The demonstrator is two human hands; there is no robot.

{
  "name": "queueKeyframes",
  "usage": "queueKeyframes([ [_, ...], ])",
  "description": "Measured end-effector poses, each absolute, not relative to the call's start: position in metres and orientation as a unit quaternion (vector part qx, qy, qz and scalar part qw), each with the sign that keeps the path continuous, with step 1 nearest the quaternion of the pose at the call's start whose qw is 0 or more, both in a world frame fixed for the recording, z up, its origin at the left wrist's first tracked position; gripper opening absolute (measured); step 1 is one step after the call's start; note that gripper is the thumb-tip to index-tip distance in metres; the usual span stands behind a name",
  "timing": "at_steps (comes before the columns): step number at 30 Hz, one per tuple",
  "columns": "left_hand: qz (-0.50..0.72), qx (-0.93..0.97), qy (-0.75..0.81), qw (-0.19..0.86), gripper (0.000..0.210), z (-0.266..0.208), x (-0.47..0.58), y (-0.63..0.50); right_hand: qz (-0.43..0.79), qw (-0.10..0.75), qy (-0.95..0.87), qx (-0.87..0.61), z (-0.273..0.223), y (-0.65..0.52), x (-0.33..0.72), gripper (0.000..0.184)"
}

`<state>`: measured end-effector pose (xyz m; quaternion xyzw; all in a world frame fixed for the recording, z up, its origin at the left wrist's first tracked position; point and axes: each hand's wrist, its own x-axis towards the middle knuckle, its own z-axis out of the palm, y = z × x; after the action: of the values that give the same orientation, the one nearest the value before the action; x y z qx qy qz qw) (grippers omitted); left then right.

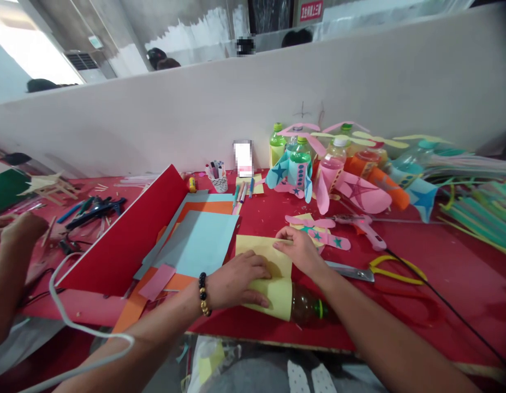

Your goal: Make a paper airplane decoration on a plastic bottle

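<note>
A sheet of yellow paper lies between the person's two hands, over a clear plastic bottle on its side, whose green-ringed neck pokes out below the right hand, near the forearm. The left hand rests on the paper with its fingers a little spread and the thumb apart; the right hand pinches the paper's upper right edge between thumb and fingertips. Both work on a red tabletop, dotted with small scraps near its middle. Just right of the right hand lie scissors with yellow handles and, farther up, a pink glue gun. Beyond that hand stand bottles dressed as paper planes. Past the left hand are light blue sheets over orange ones, then a leaning red board; well left of it, another person's arm reaches in. Ahead of both hands, a pale partition crosses the room, with patchy grey walls and a red sign behind.
</note>
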<state>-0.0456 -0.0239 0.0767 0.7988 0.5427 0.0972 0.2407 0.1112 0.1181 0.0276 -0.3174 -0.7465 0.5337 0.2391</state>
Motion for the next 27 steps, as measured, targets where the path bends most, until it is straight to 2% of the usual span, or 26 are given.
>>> queueKeyframes([
  [5,0.092,0.785,0.559,0.25,0.057,0.078,-0.044,-0.027,0.613,0.165,-0.703,-0.322,0.026,0.117,0.128,0.036],
  [9,0.085,0.782,0.567,0.246,0.059,0.076,-0.042,-0.031,0.654,0.094,-0.676,-0.327,0.018,0.106,0.142,0.025],
  [11,0.083,0.782,0.568,0.242,0.059,0.076,-0.041,-0.033,0.646,0.095,-0.676,-0.341,0.013,0.098,0.146,0.018],
  [14,0.084,0.785,0.567,0.236,0.059,0.077,-0.04,-0.035,0.645,0.12,-0.669,-0.35,0.008,0.088,0.148,0.018],
  [23,0.111,0.795,0.548,0.235,0.054,0.073,-0.041,-0.034,0.736,0.118,-0.595,-0.3,0.012,0.078,0.154,0.036],
  [27,0.123,0.797,0.54,0.242,0.056,0.072,-0.042,-0.033,0.718,0.101,-0.615,-0.309,0.012,0.079,0.155,0.041],
])
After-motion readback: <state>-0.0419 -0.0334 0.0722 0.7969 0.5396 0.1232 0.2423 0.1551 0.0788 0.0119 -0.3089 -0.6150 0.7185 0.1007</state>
